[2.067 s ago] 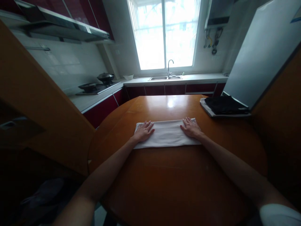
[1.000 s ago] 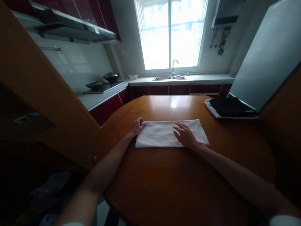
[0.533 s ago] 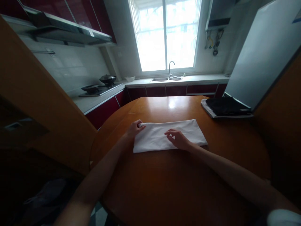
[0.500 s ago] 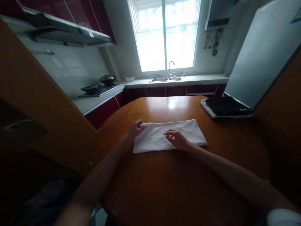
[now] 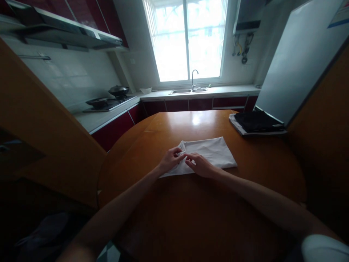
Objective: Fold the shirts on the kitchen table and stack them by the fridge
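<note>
A folded white cloth (image 5: 209, 153) lies on the round wooden table (image 5: 207, 211). My left hand (image 5: 170, 160) pinches the cloth's left end, which is lifted and turned over toward the middle. My right hand (image 5: 200, 164) rests on the cloth just to the right of it, fingers curled with the fingertips at the fold, nearly touching the left hand. The cloth's right half lies flat.
A stack of folded dark clothes (image 5: 256, 122) sits at the table's far right, beside a white fridge (image 5: 300, 62). Behind are a counter with a sink (image 5: 188, 91), a tap and a stove with pans (image 5: 109, 100). A wooden panel (image 5: 40, 127) stands at the left.
My left hand has gripped the cloth's left end and carried it rightward over the cloth. My right hand slid left from the right end to the middle and curled its fingers.
</note>
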A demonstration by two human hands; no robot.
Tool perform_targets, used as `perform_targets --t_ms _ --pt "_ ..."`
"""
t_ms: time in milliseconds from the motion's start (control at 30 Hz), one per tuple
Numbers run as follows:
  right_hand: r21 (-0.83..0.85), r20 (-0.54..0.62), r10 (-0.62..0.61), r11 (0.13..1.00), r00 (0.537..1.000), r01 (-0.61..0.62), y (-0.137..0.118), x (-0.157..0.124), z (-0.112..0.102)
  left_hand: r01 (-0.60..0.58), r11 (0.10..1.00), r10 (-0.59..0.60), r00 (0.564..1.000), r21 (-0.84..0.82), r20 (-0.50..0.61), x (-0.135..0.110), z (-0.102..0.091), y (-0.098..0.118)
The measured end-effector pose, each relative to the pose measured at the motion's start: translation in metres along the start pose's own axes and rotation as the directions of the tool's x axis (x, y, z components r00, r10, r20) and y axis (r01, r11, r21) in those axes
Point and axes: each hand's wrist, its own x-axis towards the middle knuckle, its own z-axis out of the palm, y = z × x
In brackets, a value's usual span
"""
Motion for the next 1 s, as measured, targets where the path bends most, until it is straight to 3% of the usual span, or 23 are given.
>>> perform_targets --t_ms 133,300,467,567,633,700,767,800,900,1000 --pt "0.086 -0.030 0.030 0.996 0.999 -0.027 -0.001 0.000 -0.001 0.070 0.968 -0.044 0.992 -0.240 0.115 -0.002 0.003 0.003" --pt "0.258 -0.136 0.156 0.959 0.978 -0.117 0.007 0.002 0.000 0.213 0.795 -0.063 0.960 -0.567 0.272 -0.006 0.004 0.004" --pt "0.446 -0.184 0.285 0.877 0.941 -0.178 0.017 0.006 0.003 0.302 0.662 0.018 0.908 -0.686 0.418 -0.008 0.008 0.006" --pt "0.570 -0.180 0.392 0.789 0.902 -0.229 0.021 0.009 0.002 0.280 0.678 0.005 0.923 -0.679 0.386 -0.006 0.006 0.007" --pt "0.640 -0.182 0.471 0.723 0.863 -0.260 0.023 0.010 -0.001 0.187 0.762 -0.014 0.962 -0.619 0.274 -0.004 0.001 0.007" --pt "0.703 -0.160 0.550 0.646 0.819 -0.296 0.026 0.012 -0.008 0.022 0.888 0.029 0.994 -0.459 0.105 -0.003 -0.004 0.006" --pt "0.745 -0.152 0.624 0.582 0.766 -0.327 0.030 0.012 -0.018 -0.170 0.964 0.172 0.985 -0.204 -0.009 -0.004 -0.007 0.004" --pt "0.758 -0.156 0.653 0.560 0.741 -0.335 0.033 0.013 -0.024 -0.264 0.961 0.264 0.965 -0.078 -0.014 -0.006 -0.006 0.004" --pt "0.786 -0.171 0.717 0.512 0.675 -0.346 0.044 0.013 -0.041 -0.503 0.846 0.480 0.863 0.175 0.157 -0.013 0.003 0.006" --pt "0.798 -0.139 0.768 0.460 0.625 -0.389 0.055 0.012 -0.053 -0.639 0.701 0.530 0.764 0.316 0.368 -0.023 0.018 0.012"
